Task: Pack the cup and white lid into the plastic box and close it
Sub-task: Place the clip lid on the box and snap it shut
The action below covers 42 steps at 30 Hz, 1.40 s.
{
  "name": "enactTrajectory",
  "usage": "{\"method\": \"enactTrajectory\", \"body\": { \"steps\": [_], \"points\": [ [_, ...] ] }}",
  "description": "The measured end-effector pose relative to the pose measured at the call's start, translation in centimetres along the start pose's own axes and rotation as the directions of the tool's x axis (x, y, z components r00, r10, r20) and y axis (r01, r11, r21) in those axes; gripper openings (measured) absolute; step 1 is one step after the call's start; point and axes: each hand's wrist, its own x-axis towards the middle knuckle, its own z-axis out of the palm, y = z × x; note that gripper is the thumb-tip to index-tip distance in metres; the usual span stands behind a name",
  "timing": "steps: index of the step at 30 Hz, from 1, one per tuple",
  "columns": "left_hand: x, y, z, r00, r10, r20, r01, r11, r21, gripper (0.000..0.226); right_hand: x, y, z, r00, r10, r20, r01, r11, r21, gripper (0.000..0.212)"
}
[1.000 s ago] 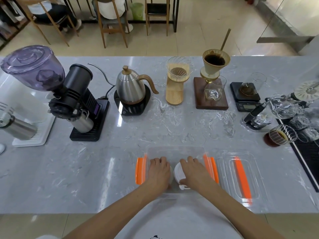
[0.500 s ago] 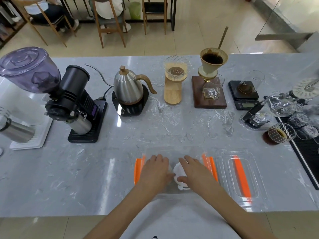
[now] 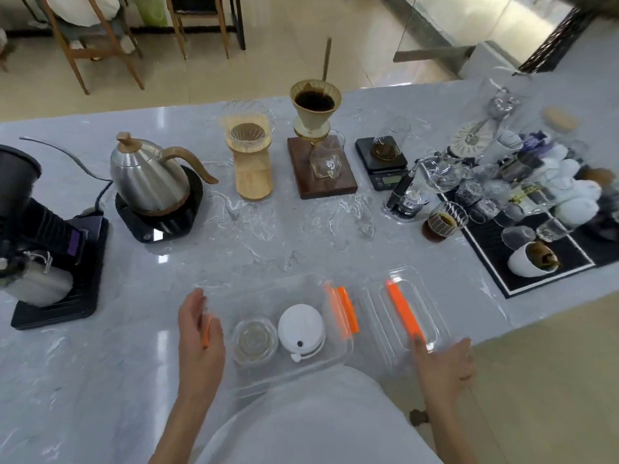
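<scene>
A clear plastic box [image 3: 268, 289] with orange clips stands at the near edge of the marble counter. Inside it a clear glass cup [image 3: 254, 341] sits upright on the left, and a round white lid [image 3: 301, 331] lies beside it on the right. My left hand [image 3: 200, 343] rests against the box's left side at its orange clip, fingers apart. The box's clear cover [image 3: 407, 316] with an orange clip lies flat to the right of the box. My right hand [image 3: 443, 363] touches the cover's near edge, fingers spread.
A steel kettle [image 3: 149, 177] on its base, a wooden dripper stand [image 3: 251, 162], a filled dripper on a walnut block [image 3: 318, 142] and a scale [image 3: 383, 162] line the back. A grinder [image 3: 43, 242] stands left. Glassware on a black mat [image 3: 522, 209] crowds the right.
Both hands have left the inside of the box. The left went to the box's left side, the right swung out to the cover. The cup and lid now show uncovered in the box.
</scene>
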Motion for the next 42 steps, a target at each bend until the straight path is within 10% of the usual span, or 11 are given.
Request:
{"method": "enactTrajectory", "body": {
  "steps": [5,13,19,23,42],
  "points": [
    [0.5,-0.3,0.2,0.999,0.017,0.029,-0.016,0.999,-0.042,0.050,0.5,2.1,-1.9,0.989,0.129,0.069,-0.144,0.789,0.597,0.053],
    [0.5,0.3,0.3,0.999,-0.040,0.012,0.040,0.997,-0.070,0.037,0.4,-3.4,-3.0,0.969,0.038,0.244,-0.219,0.588,0.779,0.053],
    [0.5,1.0,0.2,0.998,-0.052,0.044,0.059,0.983,-0.173,0.034,-4.5,-11.3,-0.9,0.757,-0.539,0.370,0.225,0.746,0.626,0.053],
    [1.6,1.4,0.1,0.969,-0.226,0.104,0.246,0.930,-0.272,0.027,-7.8,-12.9,1.7,0.586,-0.675,0.448,0.415,0.725,0.550,0.053],
    [0.1,1.0,0.0,0.977,0.173,0.128,-0.194,0.964,0.183,0.055,-8.7,-11.7,4.2,0.511,-0.855,0.093,0.859,0.502,-0.106,0.041]
  ]
}}
